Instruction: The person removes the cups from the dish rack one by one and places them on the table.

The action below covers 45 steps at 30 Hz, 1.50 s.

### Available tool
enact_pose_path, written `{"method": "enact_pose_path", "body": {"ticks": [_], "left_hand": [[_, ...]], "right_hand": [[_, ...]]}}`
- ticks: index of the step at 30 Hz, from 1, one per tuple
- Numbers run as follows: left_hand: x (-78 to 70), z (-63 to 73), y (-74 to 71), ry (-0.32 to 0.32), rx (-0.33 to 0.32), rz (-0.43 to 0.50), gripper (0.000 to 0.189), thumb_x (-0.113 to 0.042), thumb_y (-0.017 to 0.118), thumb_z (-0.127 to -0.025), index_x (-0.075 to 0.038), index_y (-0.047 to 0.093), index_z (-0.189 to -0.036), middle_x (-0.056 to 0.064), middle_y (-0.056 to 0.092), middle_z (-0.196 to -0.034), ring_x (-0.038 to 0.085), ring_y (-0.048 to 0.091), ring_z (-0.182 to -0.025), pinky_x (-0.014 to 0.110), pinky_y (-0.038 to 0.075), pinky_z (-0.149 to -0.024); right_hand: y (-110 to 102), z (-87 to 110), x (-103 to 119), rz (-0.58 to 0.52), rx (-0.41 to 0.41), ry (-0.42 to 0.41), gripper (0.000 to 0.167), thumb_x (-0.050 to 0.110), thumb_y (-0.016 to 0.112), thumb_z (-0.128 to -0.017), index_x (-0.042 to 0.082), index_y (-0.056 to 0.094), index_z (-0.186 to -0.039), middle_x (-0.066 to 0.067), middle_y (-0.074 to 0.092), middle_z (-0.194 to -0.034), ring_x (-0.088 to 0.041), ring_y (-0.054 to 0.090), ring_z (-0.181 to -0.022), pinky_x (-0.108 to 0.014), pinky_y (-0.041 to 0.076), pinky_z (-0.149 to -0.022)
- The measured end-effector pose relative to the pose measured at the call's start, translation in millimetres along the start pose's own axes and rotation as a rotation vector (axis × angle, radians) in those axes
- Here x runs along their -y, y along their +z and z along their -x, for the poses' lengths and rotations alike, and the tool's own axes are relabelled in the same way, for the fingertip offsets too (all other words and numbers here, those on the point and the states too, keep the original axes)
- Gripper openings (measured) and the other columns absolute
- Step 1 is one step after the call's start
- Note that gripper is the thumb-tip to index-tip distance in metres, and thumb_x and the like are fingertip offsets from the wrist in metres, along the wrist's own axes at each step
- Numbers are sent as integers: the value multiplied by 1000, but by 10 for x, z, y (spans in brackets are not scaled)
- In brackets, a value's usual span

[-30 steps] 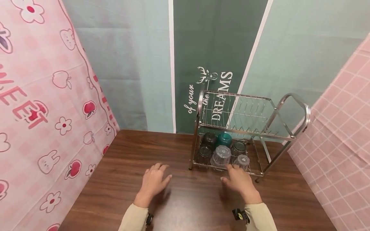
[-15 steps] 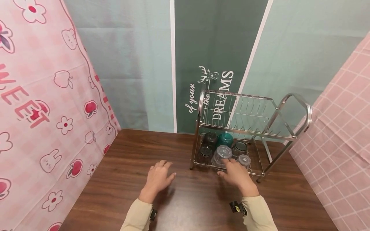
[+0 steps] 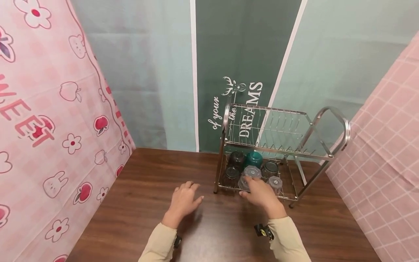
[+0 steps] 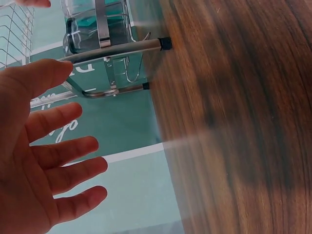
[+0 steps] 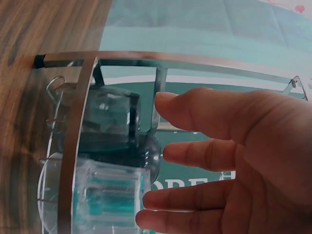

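Note:
My right hand point(image 3: 263, 196) reaches over the front of the rack's lower tier, fingertips right at a large clear cup point(image 3: 252, 171) turned upside down. In the right wrist view its thumb and fingers point(image 5: 195, 197) are spread and extended beside that clear cup point(image 5: 114, 190). Around it sit a small clear cup point(image 3: 275, 182), a teal cup point(image 3: 254, 159), a dark rounded cup point(image 3: 236, 159) and two dark glasses, one front left point(image 3: 231, 174), one on the right point(image 3: 270, 169). My left hand point(image 3: 183, 200) hovers over the table left of the rack, holding nothing, its fingers apart.
The two-tier metal dish rack point(image 3: 278, 149) stands at the back right of the brown wooden table point(image 3: 137, 218), its upper tier fitted with wire plate slots. A green curtain point(image 3: 157, 91) hangs behind. Pink cloths flank the left point(image 3: 65, 120) and right point(image 3: 379, 163).
My right hand has moved left from the small clear cup to the large clear one. The left hand has drifted a little to the right. The cups and rack have stayed in place.

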State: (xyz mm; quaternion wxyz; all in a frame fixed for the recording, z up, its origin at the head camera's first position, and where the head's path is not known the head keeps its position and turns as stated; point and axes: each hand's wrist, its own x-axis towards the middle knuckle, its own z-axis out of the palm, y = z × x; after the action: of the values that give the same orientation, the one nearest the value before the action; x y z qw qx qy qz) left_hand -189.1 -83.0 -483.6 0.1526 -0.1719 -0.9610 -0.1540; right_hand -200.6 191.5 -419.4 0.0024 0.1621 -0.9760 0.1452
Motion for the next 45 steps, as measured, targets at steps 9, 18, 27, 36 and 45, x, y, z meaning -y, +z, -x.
{"method": "enact_pose_path", "body": {"ticks": [9, 18, 27, 36, 45], "left_hand": [[-42, -39, 35, 9, 23, -2, 43, -38, 70, -79, -10, 65, -110, 11, 59, -107, 29, 57, -96, 44, 44, -71], [-93, -58, 128, 25, 42, -23, 45, -41, 68, -79, -11, 64, -113, 11, 59, -108, 28, 56, -96, 43, 44, -71], [-121, -93, 229, 30, 34, -42, 44, -40, 69, -79, -11, 65, -112, 10, 59, -106, 27, 57, -93, 42, 44, -67], [-114, -100, 345, 13, 78, -76, 46, -41, 69, -78, -12, 65, -112, 10, 58, -104, 28, 56, -92, 43, 42, -69], [-93, -136, 454, -5, 104, -44, 47, -40, 71, -77, -11, 65, -113, 10, 57, -105, 28, 55, -93, 43, 42, -70]], "right_hand": [[7, -145, 104, 1, -61, -77, 52, 29, 71, -81, 4, 56, -124, -21, 56, -117, -38, 56, -101, -52, 45, -79], [84, -295, 135, -3, -90, -121, 52, 26, 72, -79, 3, 57, -123, -25, 53, -116, -39, 56, -99, -52, 45, -78], [169, -451, 137, 22, -119, -157, 51, 24, 73, -79, 4, 57, -123, -25, 51, -118, -41, 54, -101, -52, 45, -78], [255, -600, 147, 57, -113, -154, 47, 24, 72, -80, 7, 59, -121, -26, 49, -123, -42, 49, -109, -53, 43, -83], [320, -729, 161, 70, -61, -93, 48, 25, 71, -81, 7, 58, -123, -26, 46, -125, -43, 47, -110, -54, 44, -82]]}}
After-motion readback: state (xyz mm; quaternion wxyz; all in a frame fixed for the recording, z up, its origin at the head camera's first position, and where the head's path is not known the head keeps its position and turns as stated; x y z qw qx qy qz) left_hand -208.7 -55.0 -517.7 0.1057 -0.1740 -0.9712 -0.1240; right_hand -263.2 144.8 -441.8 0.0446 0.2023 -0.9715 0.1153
